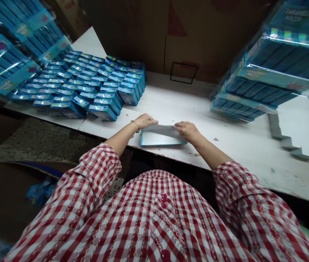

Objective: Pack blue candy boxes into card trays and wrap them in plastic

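Observation:
An open, shallow carton with a whitish inside and blue edges (pixel 162 138) lies at the white table's front edge. My left hand (pixel 145 121) pinches the carton's raised back flap near its left end, and a thin bracelet circles that wrist. At the flap's right end my right hand (pixel 186 131) grips the same carton, with the thumb hidden. No contents show inside the carton.
Rows of small blue boxes (pixel 88 82) stand on the white table (pixel 165 98) at the left. Wrapped blue packs are stacked at far left (pixel 15 40) and right (pixel 274 72). Behind are a large brown carton (pixel 138 32) and a black wire frame (pixel 183 80). Flat pale cardboard (pixel 304 127) lies at right.

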Motion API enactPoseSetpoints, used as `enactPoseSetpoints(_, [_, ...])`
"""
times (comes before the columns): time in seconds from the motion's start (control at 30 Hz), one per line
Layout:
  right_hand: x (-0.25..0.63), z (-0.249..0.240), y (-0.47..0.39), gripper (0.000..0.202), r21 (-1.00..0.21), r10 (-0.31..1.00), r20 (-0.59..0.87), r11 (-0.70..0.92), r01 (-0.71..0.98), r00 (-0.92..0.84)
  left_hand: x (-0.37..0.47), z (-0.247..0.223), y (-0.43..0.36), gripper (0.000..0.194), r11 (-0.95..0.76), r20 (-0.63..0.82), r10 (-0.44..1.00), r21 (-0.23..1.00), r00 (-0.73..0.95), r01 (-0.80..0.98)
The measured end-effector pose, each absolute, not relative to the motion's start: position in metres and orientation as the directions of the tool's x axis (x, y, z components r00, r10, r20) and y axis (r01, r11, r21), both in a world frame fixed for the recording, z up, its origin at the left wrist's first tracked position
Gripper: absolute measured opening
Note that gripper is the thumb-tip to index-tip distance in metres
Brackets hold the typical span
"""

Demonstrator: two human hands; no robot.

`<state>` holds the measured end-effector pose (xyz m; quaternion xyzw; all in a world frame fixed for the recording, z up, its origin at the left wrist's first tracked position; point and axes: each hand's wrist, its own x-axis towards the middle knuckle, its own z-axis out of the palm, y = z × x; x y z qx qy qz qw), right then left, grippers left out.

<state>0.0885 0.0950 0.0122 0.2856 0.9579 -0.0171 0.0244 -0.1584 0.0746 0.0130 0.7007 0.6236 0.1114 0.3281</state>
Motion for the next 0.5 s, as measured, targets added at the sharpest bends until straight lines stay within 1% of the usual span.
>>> enactPoseSetpoints(0.07, [0.094, 0.011, 0.092, 0.032, -0.076, 0.473, -0.044, 0.877, 0.475, -0.88, -0.158, 0.008, 0.069, 0.033, -0.098, -0.313, 0.889, 0.584, 0.334, 0.806])
enactPoseSetpoints(0.1, [0.095, 0.012, 0.092, 0.031, -0.117, 0.478, -0.048, 0.869, 0.48, -0.877, -0.156, 0.006, 0.065, 0.035, -0.136, -0.344, 0.863, 0.546, 0.37, 0.826])
enactPoseSetpoints(0.17, [0.09, 0.015, 0.098, 0.029, -0.198, 0.565, -0.098, 0.796, 0.572, -0.819, -0.15, 0.005, 0.06, 0.037, -0.165, -0.375, 0.856, 0.454, 0.356, 0.876])
enactPoseSetpoints(0.23, [0.081, 0.018, 0.107, 0.031, -0.227, 0.645, -0.212, 0.698, 0.679, -0.734, -0.145, 0.006, 0.059, 0.038, -0.14, -0.377, 0.882, 0.362, 0.282, 0.921])
enactPoseSetpoints(0.3, [0.072, 0.019, 0.115, 0.035, -0.184, 0.635, -0.336, 0.681, 0.709, -0.696, -0.143, 0.006, 0.06, 0.035, -0.123, -0.376, 0.899, 0.275, 0.224, 0.953])
enactPoseSetpoints(0.37, [0.066, 0.017, 0.117, 0.029, -0.116, 0.59, -0.391, 0.73, 0.673, -0.707, -0.142, 0.005, 0.06, 0.027, -0.159, -0.373, 0.903, 0.173, 0.214, 0.972])
enactPoseSetpoints(0.43, [0.064, 0.013, 0.113, 0.025, -0.057, 0.572, -0.361, 0.775, 0.629, -0.737, -0.141, 0.004, 0.057, 0.025, -0.24, -0.348, 0.903, 0.078, 0.252, 0.968])
enactPoseSetpoints(0.5, [0.062, 0.008, 0.106, 0.025, -0.009, 0.561, -0.293, 0.808, 0.589, -0.774, -0.139, 0.001, 0.051, 0.027, -0.307, -0.312, 0.903, 0.009, 0.294, 0.952])
